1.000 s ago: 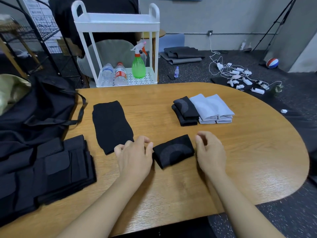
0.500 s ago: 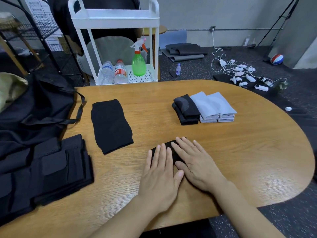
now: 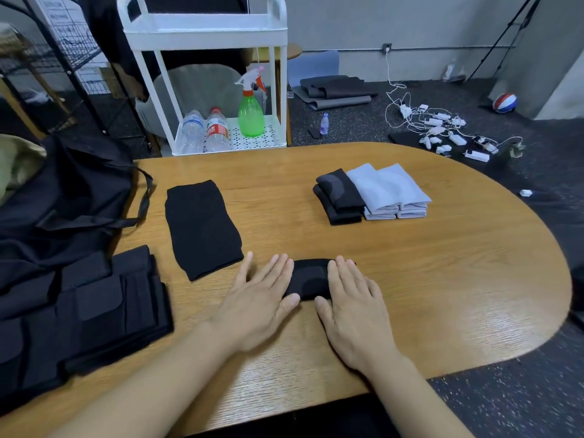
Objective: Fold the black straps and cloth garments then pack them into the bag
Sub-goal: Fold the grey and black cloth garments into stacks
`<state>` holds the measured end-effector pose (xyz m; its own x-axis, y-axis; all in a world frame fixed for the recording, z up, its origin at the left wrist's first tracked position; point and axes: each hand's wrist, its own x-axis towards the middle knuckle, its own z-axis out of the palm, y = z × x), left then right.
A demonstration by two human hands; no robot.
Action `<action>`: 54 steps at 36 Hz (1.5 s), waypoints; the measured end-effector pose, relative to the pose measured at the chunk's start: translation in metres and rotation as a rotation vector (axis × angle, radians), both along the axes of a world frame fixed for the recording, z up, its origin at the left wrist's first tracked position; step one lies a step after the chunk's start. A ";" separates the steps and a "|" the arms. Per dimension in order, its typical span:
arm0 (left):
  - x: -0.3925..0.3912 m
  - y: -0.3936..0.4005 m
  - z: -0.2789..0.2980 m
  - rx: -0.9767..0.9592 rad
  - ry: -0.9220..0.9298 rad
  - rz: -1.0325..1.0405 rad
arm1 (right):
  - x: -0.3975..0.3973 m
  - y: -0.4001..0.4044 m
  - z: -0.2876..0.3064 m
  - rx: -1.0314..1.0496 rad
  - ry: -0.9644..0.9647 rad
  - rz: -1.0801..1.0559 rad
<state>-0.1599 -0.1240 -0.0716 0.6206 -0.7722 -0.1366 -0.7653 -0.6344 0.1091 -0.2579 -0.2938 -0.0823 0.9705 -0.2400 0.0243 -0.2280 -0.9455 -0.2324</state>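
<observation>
While both your hands lie flat with straight fingers, nothing gripped, the left hand (image 3: 262, 298) presses the left end of the folded black cloth (image 3: 309, 278) and the right hand (image 3: 350, 298) presses its right end, the two hands set a little apart with the bundle showing between them. That bundle sits on the desk (image 3: 442, 279) right in front of you, near the front edge. Looks like you're flattening the fold, so press evenly and smooth outward from the middle, keeping the edges square. The finished stack of black and grey folded pieces (image 3: 369, 194) waits further back to your right, well apart. One unfolded black garment (image 3: 202, 227) lies flat to the left of your hands, the black straps (image 3: 94, 301) are piled at the left edge, and the black bag (image 3: 63, 191) slumps behind them, still to be filled
</observation>
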 end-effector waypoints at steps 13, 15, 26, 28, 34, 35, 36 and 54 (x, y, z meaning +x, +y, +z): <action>0.001 -0.042 0.026 -0.227 0.018 0.635 | 0.006 -0.027 0.029 0.063 -0.325 -0.318; -0.001 -0.046 0.027 -0.198 0.052 0.693 | 0.011 -0.034 0.033 0.054 -0.169 -0.357; -0.001 -0.057 0.039 -0.039 0.196 0.806 | 0.028 -0.043 0.051 0.075 0.175 -0.304; -0.001 -0.060 0.041 -0.054 0.229 0.815 | 0.030 -0.042 0.053 0.073 0.211 -0.293; -0.001 -0.056 0.040 -0.179 0.267 0.811 | 0.026 -0.045 0.054 0.211 0.189 -0.278; 0.001 -0.056 0.042 -0.222 0.290 0.808 | 0.024 -0.046 0.055 0.257 0.156 -0.288; 0.003 -0.056 0.045 -0.263 0.314 0.802 | 0.022 -0.047 0.055 0.300 0.117 -0.300; 0.098 -0.098 0.069 -0.561 0.432 0.715 | 0.053 -0.043 0.050 0.391 -0.310 -0.259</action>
<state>-0.0617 -0.2224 -0.0025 0.9469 -0.2595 -0.1900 -0.0493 -0.7009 0.7115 -0.2053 -0.3369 -0.0327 0.8404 -0.5178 0.1600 -0.3065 -0.6975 -0.6478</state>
